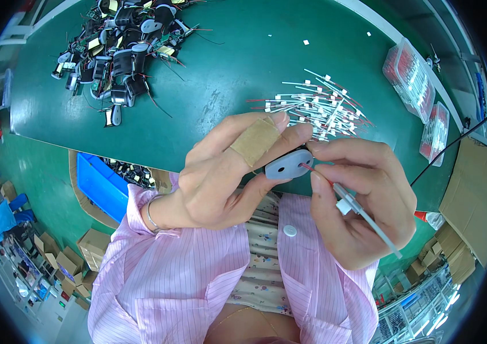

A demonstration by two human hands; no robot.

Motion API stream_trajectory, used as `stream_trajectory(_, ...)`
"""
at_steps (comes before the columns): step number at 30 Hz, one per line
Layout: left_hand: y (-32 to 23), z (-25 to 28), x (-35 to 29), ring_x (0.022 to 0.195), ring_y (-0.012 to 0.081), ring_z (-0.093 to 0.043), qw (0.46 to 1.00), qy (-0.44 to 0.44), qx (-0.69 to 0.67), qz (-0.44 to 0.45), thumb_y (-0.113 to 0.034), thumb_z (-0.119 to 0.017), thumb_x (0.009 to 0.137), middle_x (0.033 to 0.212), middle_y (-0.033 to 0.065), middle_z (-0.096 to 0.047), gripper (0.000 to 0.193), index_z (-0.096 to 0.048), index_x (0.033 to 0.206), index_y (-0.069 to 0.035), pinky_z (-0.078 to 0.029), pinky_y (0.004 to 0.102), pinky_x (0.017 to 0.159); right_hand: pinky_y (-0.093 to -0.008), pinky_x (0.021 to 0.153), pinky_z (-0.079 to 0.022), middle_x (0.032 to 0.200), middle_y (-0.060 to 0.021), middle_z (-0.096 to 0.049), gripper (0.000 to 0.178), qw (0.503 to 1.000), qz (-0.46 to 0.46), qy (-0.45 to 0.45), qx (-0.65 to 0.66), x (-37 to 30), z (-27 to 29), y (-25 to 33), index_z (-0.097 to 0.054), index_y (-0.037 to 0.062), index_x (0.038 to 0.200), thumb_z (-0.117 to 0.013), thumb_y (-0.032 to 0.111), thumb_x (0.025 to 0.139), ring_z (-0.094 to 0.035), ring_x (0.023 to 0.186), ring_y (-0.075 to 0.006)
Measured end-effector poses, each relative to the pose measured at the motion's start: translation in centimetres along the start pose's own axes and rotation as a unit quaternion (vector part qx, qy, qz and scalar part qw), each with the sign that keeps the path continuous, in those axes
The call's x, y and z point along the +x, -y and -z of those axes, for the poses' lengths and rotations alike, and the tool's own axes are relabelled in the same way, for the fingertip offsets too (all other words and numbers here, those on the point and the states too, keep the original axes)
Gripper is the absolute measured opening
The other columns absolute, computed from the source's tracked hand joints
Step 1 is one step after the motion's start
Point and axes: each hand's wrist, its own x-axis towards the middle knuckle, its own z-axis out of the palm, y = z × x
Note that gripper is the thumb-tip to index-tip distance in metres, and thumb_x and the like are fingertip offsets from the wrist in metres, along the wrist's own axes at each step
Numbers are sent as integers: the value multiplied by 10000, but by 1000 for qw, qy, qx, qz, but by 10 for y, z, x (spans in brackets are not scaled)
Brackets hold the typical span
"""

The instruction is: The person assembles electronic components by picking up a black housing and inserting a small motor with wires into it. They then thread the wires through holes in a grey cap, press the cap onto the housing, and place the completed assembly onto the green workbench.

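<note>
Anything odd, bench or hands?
Small white scraps lie loose on the green tabletop, beyond the pile of wired white pieces, like stray debris. No clear damage on the grey-faced part in the left hand.

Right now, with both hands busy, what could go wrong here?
The thin red wire in your right hand might bend or slip against the grey rounded plastic part, which your left hand grips. Also, the loose pile of white-and-red wires just beyond your hands could be nudged and scattered.
</note>
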Motion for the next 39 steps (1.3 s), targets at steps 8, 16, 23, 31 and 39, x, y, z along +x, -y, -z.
stream_trajectory(8, -4, 2, 7, 903, 359, -623, 998, 46, -14, 51, 65, -704, 642, 1004, 220, -650, 430, -574, 1046, 131, -534, 412, 747, -293, 678, -534, 919, -206, -629, 194, 1000, 11, -9, 5, -5, -5, -3, -620, -89, 844, -681, -148, 670, -653, 797, -241)
stream_trajectory(16, 2, 8, 2, 860, 346, -638, 999, 29, 9, 27, 36, -669, 695, 976, 217, -645, 403, -578, 1082, 102, -509, 395, 757, -245, 598, -486, 813, -160, -596, 187, 999, -19, 3, 49, -5, 1, -5, -637, -85, 884, -697, 30, 749, -588, 675, -181)
stream_trajectory(23, -8, 14, 10, 916, 304, -582, 995, 97, -14, 32, -93, -716, 752, 1081, 221, -578, 467, -548, 1146, 93, -484, 373, 758, -243, 497, -410, 742, -121, -619, 230, 997, -39, -12, 62, -8, 1, -5, -670, -74, 914, -713, -95, 689, -558, 590, -149)
stream_trajectory(31, -7, 23, 5, 918, 268, -560, 983, 140, -61, 103, -241, -726, 799, 1094, 207, -559, 493, -568, 1141, 77, -472, 335, 773, -278, 438, -336, 650, -86, -475, 203, 994, 3, 33, -101, -5, -2, -5, -675, -14, 876, -734, -25, 681, -463, 502, -170)
stream_trajectory(39, -7, 34, 4, 857, 181, -615, 916, 137, -231, 298, -48, -785, 713, 950, 165, -640, 441, -602, 1087, 99, -493, 258, 680, -324, 440, -343, 638, -84, -432, 170, 991, -10, 94, -95, -5, 1, -14, -624, -21, 820, -723, 12, 686, -458, 487, -224)
